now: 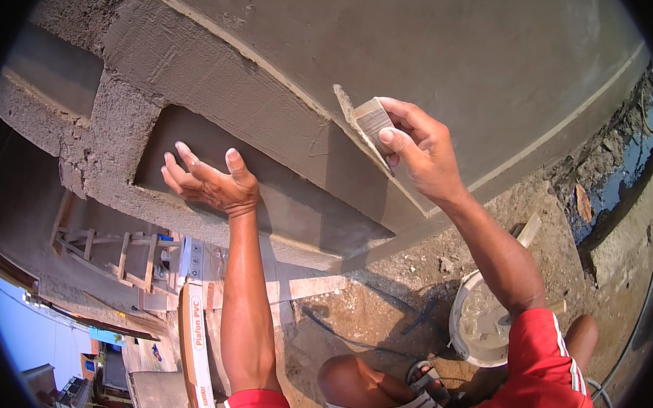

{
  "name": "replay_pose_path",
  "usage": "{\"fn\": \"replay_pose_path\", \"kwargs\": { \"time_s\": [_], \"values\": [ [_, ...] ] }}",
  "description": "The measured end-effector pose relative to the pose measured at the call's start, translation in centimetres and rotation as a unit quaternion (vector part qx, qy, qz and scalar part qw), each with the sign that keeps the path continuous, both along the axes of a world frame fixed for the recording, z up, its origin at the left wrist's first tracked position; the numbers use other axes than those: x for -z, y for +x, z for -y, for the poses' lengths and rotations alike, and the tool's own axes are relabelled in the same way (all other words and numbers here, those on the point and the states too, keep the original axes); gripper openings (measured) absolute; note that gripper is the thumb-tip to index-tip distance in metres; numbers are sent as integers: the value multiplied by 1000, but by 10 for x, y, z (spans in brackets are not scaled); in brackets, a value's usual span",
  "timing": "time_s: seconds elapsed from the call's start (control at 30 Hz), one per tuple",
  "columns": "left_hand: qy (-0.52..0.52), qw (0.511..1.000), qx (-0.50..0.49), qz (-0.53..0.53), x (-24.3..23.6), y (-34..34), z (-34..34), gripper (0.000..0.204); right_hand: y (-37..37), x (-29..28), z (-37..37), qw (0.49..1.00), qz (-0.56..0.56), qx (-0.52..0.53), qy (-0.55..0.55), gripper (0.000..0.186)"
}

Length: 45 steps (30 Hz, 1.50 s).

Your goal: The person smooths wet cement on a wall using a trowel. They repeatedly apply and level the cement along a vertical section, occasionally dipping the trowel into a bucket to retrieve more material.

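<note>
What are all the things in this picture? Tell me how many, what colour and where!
Flat hand tool: 1, grey, upper middle
Wall: 1, grey, across the top
Wall recesses: at least 2, dark grey, left and middle
Bucket: 1, whitish, lower right
Mix: 1 batch, grey, inside the bucket
Ditch water: 1 patch, bluish, far right
Leaf: 1, brown, right
Wooden frame: 1, brown, left
Long box: 1, white and brown, lower left
Sky: 1 patch, blue, lower left
Sandal: 1, greyish, bottom middle
Sleeves: 2, red, bottom
Left grip: 1, dusty, fingers spread, middle left
Right grip: 1, dusty, holding the tool
</note>
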<state>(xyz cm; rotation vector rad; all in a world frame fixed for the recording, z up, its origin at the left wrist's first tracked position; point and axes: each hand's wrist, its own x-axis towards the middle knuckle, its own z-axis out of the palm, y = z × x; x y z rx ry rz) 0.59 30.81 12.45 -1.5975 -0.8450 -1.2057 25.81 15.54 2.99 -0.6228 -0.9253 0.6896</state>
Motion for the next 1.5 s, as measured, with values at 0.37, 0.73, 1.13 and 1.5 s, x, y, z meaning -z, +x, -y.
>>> {"fn": "replay_pose_path", "kwargs": {
  "time_s": [0.37, 0.73, 1.13, 1.5],
  "values": [
    [2, 1000, 1, -4, 0, 2, -1, 79, 4, 80, -2, 986, 151, 50, -44, 38],
    [-1, 1000, -8, -3, -1, 5, 3, 82, 12, -50, -14, 992, 109, 16, 62, 37],
    [4, 1000, -11, -5, 0, 2, 0, 80, 17, 126, 20, 978, 147, -25, -144, 38],
    [7, 1000, -12, -5, -1, 5, 2, 77, 22, -80, -18, 989, 129, -35, 61, 37]
  ]
}}
